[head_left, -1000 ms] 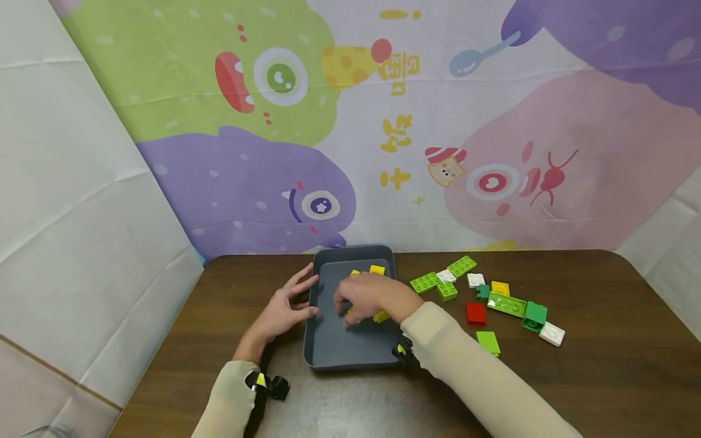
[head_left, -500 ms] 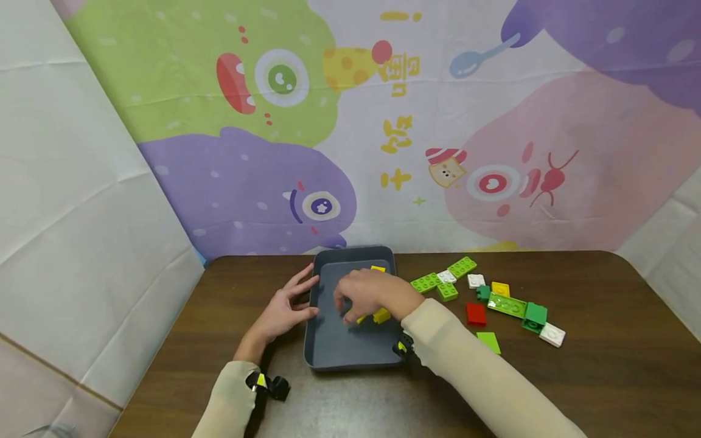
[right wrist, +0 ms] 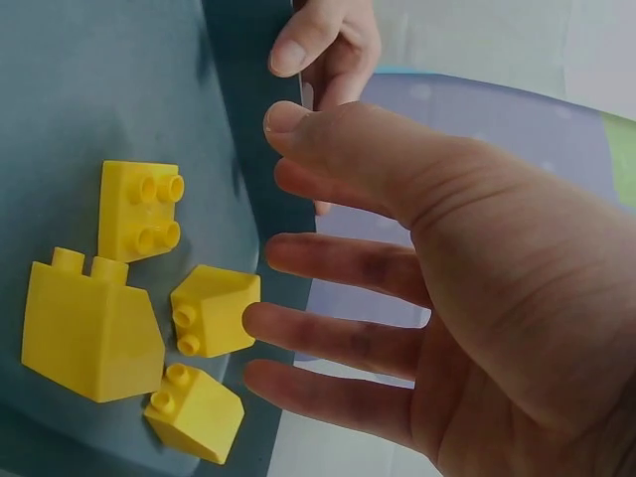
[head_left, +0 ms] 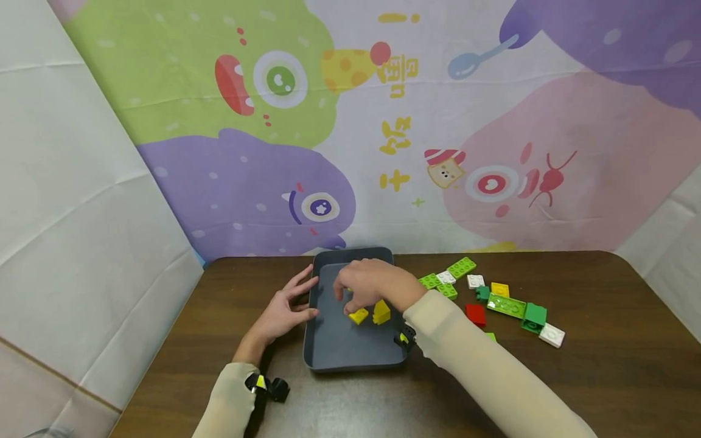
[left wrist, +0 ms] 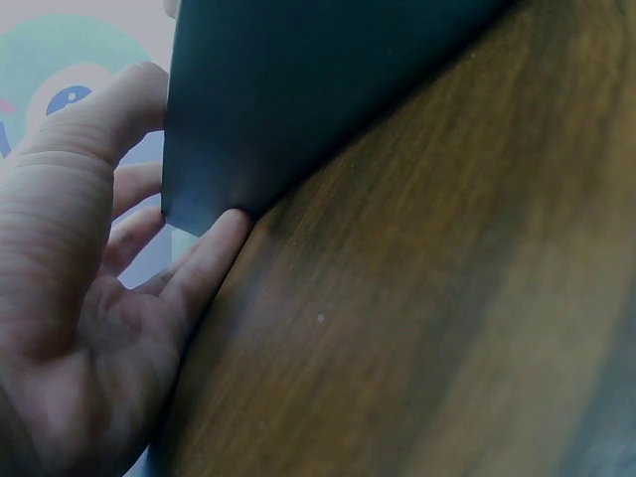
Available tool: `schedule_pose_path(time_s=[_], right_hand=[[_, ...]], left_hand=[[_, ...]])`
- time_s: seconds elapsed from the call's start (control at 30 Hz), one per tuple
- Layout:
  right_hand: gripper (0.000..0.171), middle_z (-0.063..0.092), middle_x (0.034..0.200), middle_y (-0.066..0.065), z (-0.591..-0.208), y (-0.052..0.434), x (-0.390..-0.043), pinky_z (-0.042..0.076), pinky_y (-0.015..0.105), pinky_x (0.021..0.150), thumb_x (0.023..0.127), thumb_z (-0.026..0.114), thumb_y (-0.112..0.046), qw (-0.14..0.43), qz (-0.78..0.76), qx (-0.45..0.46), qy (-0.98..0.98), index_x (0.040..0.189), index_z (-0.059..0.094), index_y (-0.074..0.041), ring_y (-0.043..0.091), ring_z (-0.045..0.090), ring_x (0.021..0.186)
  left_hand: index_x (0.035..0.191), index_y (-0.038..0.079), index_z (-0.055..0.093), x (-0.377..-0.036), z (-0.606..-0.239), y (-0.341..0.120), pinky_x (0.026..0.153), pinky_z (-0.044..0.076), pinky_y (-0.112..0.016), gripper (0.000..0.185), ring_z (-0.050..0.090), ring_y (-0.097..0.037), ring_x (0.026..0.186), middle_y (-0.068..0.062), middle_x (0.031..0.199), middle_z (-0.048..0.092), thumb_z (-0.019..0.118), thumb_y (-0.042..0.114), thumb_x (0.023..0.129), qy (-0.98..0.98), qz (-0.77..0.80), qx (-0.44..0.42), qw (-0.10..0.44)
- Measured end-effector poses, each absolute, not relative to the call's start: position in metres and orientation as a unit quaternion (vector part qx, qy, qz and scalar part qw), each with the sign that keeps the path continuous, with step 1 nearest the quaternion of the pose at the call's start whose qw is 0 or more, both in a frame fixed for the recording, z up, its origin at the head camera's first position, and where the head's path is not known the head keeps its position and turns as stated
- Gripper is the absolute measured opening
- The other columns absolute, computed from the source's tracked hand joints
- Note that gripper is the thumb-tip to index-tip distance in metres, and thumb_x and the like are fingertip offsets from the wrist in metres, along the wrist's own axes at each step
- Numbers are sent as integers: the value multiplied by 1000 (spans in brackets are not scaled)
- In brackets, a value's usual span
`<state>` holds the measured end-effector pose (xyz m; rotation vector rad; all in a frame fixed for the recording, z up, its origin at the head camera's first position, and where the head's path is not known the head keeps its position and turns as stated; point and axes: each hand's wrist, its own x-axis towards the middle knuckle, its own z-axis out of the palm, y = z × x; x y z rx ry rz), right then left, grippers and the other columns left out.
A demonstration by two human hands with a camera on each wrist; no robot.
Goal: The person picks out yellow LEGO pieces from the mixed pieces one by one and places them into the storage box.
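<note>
A grey tray (head_left: 328,359) sits on the brown table (head_left: 575,389) in front of me. Several yellow bricks lie in it: a flat square one (right wrist: 139,209), a tall one (right wrist: 89,328) and two sloped ones (right wrist: 214,310), (right wrist: 197,409). In the head view two yellow bricks (head_left: 358,316), (head_left: 381,312) show below my right hand. That right hand (head_left: 350,298) (right wrist: 288,219) hovers over the tray with fingers spread and holds nothing. My left hand (head_left: 301,298) (left wrist: 149,209) lies on the table, its straight fingers touching the tray's left wall (left wrist: 298,89).
Loose bricks lie on the table right of the tray: light green ones (head_left: 462,266), white ones (head_left: 476,280), a yellow one (head_left: 499,288), a red one (head_left: 475,314), a long green plate (head_left: 506,304), a dark green block (head_left: 533,316). A cartoon backdrop stands behind.
My right hand has lifted off the yellow bricks and drawn back toward the tray's far end, opening its fingers. The bricks now lie uncovered in the tray. The left hand has stayed put.
</note>
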<state>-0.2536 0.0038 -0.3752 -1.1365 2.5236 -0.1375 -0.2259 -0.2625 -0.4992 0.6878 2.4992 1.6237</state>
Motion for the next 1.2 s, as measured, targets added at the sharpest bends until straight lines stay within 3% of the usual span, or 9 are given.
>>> schedule_pose_path(time_s=[1.03,1.2], right_hand=[[32,81,138,2,-380,37,-260,64,50,105,101,86,-32,181,-41,-370,910,130,84,-18,25,73,113],[31,81,140,1,-379,46,-261,63,53,111,101,87,-31,178,-63,-367,911,130,84,-18,27,74,125]], left_hand=[[167,-8,46,-225,-498,-262,118,57,-59,75,35,-55,167,-22,189,20,80,-3,100,820,525,223,42],[167,-7,46,-225,-498,-263,119,57,-59,75,36,-56,167,-22,189,20,80,-1,101,822,522,221,43]])
